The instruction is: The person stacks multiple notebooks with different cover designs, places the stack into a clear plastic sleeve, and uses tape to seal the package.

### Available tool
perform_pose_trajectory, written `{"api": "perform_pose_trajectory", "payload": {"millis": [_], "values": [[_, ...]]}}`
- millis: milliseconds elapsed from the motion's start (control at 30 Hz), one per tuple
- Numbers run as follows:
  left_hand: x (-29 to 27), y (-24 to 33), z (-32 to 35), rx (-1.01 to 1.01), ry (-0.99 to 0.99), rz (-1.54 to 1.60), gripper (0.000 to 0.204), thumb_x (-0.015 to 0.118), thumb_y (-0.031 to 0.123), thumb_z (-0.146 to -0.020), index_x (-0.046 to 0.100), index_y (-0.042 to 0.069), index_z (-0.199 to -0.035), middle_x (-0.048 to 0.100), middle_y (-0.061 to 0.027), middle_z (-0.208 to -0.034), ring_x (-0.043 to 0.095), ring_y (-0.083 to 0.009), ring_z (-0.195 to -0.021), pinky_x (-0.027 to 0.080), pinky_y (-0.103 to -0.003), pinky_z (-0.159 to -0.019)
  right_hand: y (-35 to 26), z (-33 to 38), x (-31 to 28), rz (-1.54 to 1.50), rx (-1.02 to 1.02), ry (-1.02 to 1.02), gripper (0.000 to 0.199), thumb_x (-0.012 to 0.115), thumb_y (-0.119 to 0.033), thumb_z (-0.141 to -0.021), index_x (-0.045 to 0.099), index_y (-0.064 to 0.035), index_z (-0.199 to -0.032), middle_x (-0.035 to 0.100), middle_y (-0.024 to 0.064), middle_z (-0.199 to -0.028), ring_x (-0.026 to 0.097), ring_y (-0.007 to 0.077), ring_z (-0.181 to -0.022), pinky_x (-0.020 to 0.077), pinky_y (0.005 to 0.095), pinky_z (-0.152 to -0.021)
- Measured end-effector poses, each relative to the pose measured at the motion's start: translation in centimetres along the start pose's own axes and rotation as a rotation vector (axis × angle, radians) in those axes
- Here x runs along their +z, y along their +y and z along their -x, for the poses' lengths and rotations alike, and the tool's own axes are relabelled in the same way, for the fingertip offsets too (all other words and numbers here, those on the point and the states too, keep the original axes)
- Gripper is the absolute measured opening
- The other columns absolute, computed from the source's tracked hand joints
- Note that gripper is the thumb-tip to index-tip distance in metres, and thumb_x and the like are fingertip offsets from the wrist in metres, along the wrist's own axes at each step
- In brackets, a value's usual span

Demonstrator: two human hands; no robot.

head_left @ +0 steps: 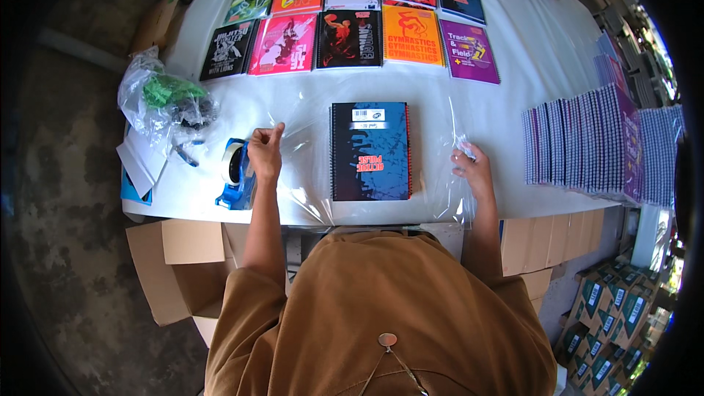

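Note:
A dark blue spiral notebook lies on a clear plastic sheet spread over the white table. My left hand pinches the sheet's left part, just right of a blue tape dispenser. My right hand grips the crinkled right edge of the same sheet, to the right of the notebook.
Two rows of colourful notebooks lie at the far side. A long row of upright spiral notebooks stands at the right. A plastic bag with green contents sits at the left edge. Cardboard boxes stand below the table.

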State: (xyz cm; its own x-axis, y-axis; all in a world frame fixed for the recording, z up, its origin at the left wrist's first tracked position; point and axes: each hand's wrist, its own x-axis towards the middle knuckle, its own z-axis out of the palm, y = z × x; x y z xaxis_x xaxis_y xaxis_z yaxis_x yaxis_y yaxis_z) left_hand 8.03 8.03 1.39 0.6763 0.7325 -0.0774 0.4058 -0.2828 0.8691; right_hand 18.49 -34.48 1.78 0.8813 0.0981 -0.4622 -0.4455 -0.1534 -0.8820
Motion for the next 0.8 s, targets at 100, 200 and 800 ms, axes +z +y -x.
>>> {"api": "perform_pose_trajectory", "payload": {"millis": [100,200,800], "values": [[0.0,0.2,0.0,0.055,0.078,-0.054,0.03,0.067,0.024,-0.083,0.059,-0.003,-0.094,0.06,-0.0011,-0.071,0.05,-0.0071,-0.058,0.042,-0.022,-0.052,0.5,-0.1,-0.2,0.004,0.003,-0.027,0.043,0.063,-0.019,-0.084,0.048,0.0003,-0.119,0.06,0.0086,-0.101,0.059,0.0188,-0.093,0.0514,0.0321,-0.07],[-1.6,0.6,0.9,0.004,-0.115,0.007,0.037,0.066,0.026,-0.082,0.059,-0.006,-0.097,0.063,-0.0066,-0.074,0.056,-0.0143,-0.06,0.047,-0.027,-0.059,0.8,0.1,-0.3,0.001,0.018,-0.007,0.041,0.063,-0.019,-0.084,0.05,-0.0014,-0.119,0.059,0.0064,-0.101,0.058,0.0156,-0.093,0.0512,0.0316,-0.07],[-1.7,5.6,3.2,-0.178,-0.234,-0.194,0.035,0.064,0.034,-0.084,0.064,0.0,-0.074,0.06,-0.0068,-0.059,0.058,-0.011,-0.059,0.045,-0.023,-0.059,1.1,0.0,-0.1,0.058,0.063,-0.005,0.04,0.064,-0.019,-0.084,0.051,-0.0032,-0.118,0.058,0.005,-0.106,0.056,0.0164,-0.099,0.0495,0.0348,-0.075]]}}
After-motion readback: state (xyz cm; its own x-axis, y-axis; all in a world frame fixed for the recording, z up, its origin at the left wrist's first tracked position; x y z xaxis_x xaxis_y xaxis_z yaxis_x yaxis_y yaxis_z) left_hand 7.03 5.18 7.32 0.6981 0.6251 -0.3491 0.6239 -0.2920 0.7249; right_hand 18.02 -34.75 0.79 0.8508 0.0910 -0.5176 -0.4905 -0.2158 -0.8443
